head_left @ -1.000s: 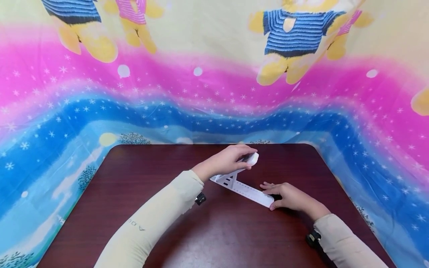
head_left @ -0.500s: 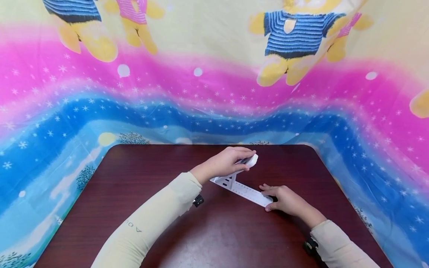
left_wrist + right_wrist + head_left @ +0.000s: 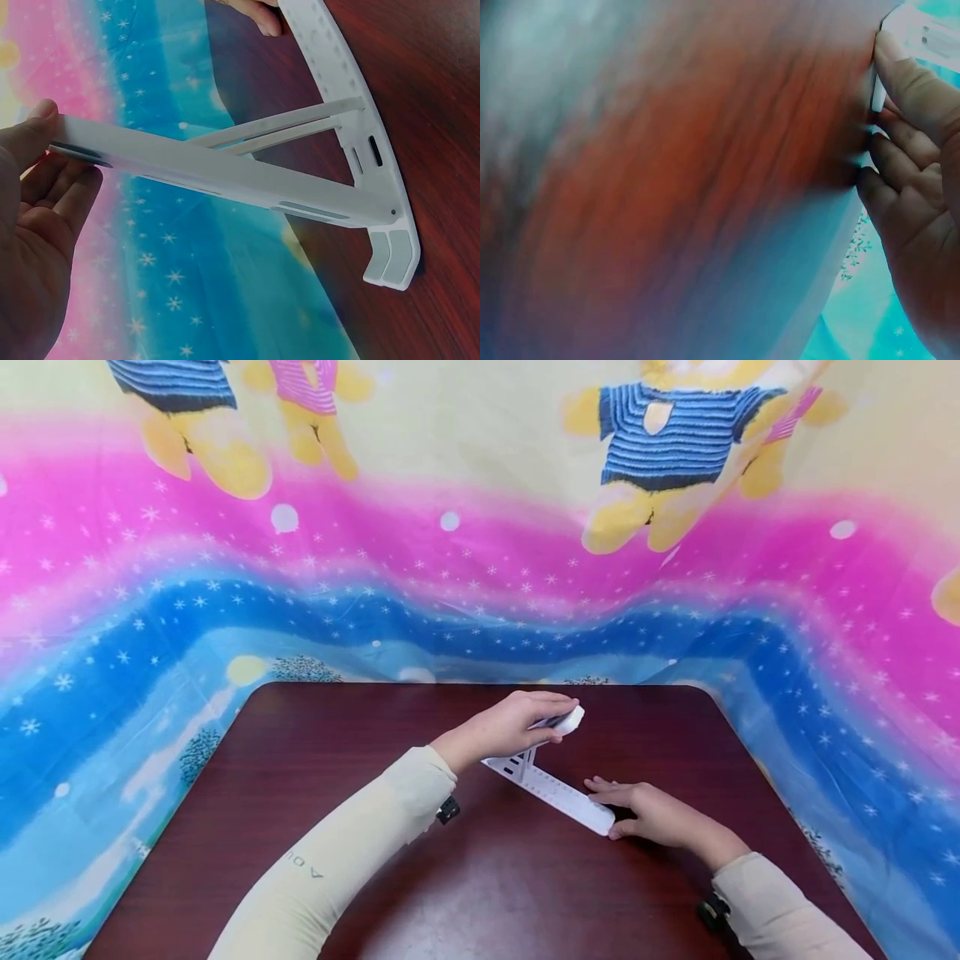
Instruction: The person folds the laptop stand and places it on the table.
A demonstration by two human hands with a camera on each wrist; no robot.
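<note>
Stand: white folding plastic stand (image 3: 558, 789), likely light, rigid, slick.
Left hand (image 3: 510, 724): pinches raised arm's tip.
Right hand (image 3: 651, 814): fingers fairly straight, pressing base end onto tabletop (image 3: 375, 860).
Grip: arm tip plus base end.

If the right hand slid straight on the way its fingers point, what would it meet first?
The right hand already touches the near end of the white folding stand with fingers pointing left. Sliding on, it would press into the stand's flat base; the left hand holds the raised arm above, though depth is hard to judge.
</note>
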